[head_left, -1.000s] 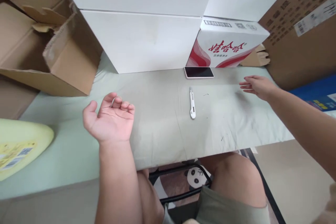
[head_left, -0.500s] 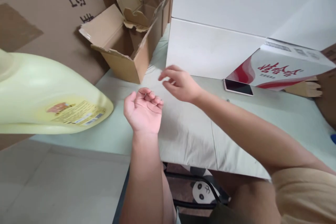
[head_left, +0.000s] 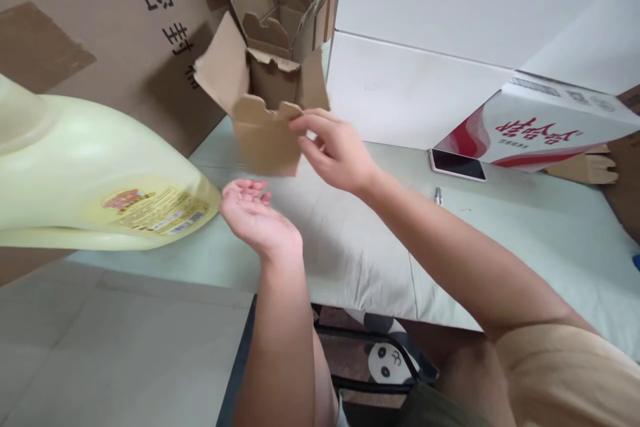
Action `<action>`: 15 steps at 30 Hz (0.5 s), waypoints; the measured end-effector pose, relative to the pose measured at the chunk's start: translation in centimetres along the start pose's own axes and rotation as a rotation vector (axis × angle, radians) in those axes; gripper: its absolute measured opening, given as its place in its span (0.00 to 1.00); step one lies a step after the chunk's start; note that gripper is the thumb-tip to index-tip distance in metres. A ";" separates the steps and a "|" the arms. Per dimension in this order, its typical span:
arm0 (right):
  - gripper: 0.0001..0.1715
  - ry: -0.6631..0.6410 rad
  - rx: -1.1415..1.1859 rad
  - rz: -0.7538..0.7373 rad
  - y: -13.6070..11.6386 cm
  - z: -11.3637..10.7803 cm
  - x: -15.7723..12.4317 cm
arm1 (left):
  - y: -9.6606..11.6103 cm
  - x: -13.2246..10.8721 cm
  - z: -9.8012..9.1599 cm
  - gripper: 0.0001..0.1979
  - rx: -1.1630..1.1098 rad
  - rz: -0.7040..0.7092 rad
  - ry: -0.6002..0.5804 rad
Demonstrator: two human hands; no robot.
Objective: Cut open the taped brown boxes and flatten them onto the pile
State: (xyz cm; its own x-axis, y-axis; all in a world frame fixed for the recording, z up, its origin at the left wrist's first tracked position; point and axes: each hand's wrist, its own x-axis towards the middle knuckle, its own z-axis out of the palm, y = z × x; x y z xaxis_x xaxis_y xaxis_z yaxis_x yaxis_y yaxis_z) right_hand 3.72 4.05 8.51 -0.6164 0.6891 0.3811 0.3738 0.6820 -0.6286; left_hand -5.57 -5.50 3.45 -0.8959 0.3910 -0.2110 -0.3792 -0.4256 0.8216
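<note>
A brown cardboard box [head_left: 265, 147] stands on the cloth-covered table with its top flaps up. My right hand [head_left: 340, 153] has its fingers and thumb closed at the right top corner of the box's near side. My left hand [head_left: 263, 220] is held palm up in front of the box, fingers loosely bent and apart, nothing in it. Just left of that hand is a large pale yellow bottle [head_left: 100, 167] with a label, lying on its side in view.
Further open cardboard boxes [head_left: 270, 30] line up behind. A big printed carton [head_left: 125, 67] stands at the left, white boxes [head_left: 415, 93] at the back. A phone [head_left: 457, 165] and a small metal piece [head_left: 439, 196] lie on the table [head_left: 360, 240] at the right, by a red-and-white box [head_left: 535, 123].
My right hand has reached the box corner. The near box has turned, and its near flap and side flaps now stand up. My left hand has swung left and tilted.
</note>
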 end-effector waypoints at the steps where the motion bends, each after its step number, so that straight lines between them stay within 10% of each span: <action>1: 0.09 0.035 0.038 -0.001 0.3 -1.3 -2.1 | 0.0 0.0 0.0 0.08 0.030 0.066 0.055; 5: 0.09 0.301 0.128 0.038 1.1 -6.6 -11.7 | -0.3 -0.1 0.1 0.07 0.071 0.229 0.024; 11: 0.08 0.671 -0.049 0.203 3.4 -9.6 -23.1 | -2.0 -2.7 0.8 0.24 0.178 -0.011 -0.694; 15: 0.34 0.789 0.108 0.344 5.2 -8.1 -24.9 | -2.8 -4.6 1.5 0.38 0.193 0.065 -0.902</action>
State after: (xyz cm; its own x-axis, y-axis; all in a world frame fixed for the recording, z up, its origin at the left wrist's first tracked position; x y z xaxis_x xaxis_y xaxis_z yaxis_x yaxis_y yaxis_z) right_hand 26.64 -7.62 1.22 0.1943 0.8489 0.4915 0.3585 0.4049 -0.8412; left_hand -0.03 -4.88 2.91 -0.3641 0.8931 0.2642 -0.2173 -0.3573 0.9084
